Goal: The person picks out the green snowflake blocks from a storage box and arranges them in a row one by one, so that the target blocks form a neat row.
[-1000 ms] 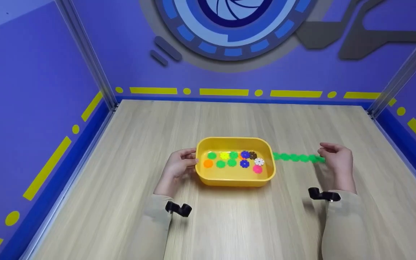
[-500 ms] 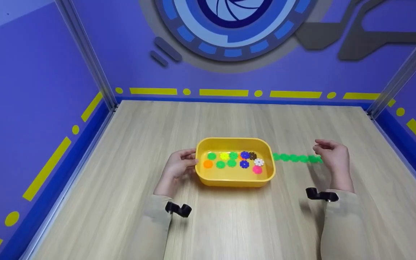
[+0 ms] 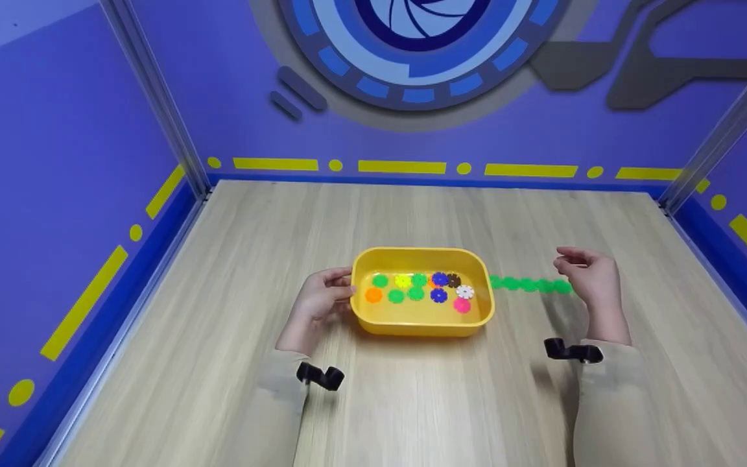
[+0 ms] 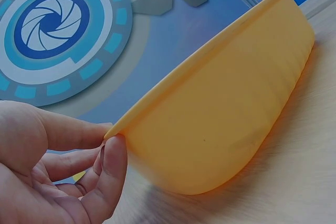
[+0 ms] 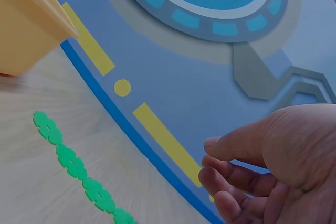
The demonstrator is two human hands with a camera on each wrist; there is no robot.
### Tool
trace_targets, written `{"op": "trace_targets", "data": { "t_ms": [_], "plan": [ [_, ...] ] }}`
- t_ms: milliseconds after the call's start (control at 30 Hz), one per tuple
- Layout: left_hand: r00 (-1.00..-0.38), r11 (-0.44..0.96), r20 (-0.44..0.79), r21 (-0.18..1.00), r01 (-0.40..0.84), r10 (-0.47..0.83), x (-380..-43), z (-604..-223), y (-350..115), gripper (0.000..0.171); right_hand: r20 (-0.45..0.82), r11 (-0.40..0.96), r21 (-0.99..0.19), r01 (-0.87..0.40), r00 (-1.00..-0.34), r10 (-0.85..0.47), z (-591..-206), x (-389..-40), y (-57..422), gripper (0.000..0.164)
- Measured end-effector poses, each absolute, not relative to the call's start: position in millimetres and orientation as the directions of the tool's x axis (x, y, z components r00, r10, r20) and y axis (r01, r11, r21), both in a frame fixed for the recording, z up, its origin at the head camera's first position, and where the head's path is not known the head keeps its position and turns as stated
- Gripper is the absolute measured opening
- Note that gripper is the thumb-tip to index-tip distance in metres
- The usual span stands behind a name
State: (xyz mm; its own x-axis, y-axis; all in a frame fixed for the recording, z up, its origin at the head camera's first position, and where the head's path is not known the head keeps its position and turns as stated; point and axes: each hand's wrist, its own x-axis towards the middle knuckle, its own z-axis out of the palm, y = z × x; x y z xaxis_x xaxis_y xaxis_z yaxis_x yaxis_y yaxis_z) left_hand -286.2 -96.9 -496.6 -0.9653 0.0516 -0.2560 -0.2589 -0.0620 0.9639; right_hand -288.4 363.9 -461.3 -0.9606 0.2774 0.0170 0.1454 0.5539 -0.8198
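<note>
My left hand [image 3: 317, 297] pinches the left rim of a yellow plastic bin [image 3: 422, 329]; in the left wrist view the thumb and fingers [image 4: 113, 163] grip its edge. Inside lie several flower-shaped plastic discs, among them a yellow disc [image 3: 403, 281], a white disc [image 3: 465, 292], a pink disc [image 3: 462, 305] and an orange disc [image 3: 373, 295]. To the right of the bin, a chain of green discs [image 3: 529, 284] lies on the table. Above the chain's right end hovers my right hand [image 3: 594, 279], fingers loosely bent, holding nothing and apart from the chain.
The wooden table [image 3: 425, 402] is bounded by a blue back wall [image 3: 412, 139] and blue side walls. Metal posts [image 3: 159, 97] stand at the back corners. A black wrist mount [image 3: 320, 376] sits on each sleeve.
My right hand has drifted left and slightly farther from me, above the end of the green chain. The left hand, the bin and the chain stay where they were.
</note>
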Motion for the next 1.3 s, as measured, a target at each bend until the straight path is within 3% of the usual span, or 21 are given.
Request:
{"op": "trace_targets", "data": {
  "t_ms": [733,1300],
  "plan": [
    [-0.968,-0.051,-0.245,0.967,-0.248,0.054,-287.2,-496.8,-97.8,0.047,0.107,0.623,-0.782,0.013,-0.982,0.155,-454.7,-291.0,325.0,0.037],
    [-0.972,-0.025,-0.23,0.973,-0.231,0.047,-286.9,-496.8,-97.7,0.047,0.085,0.636,-0.771,-0.021,-0.994,0.07,-455.9,-295.8,290.5,0.035]
  ]
}}
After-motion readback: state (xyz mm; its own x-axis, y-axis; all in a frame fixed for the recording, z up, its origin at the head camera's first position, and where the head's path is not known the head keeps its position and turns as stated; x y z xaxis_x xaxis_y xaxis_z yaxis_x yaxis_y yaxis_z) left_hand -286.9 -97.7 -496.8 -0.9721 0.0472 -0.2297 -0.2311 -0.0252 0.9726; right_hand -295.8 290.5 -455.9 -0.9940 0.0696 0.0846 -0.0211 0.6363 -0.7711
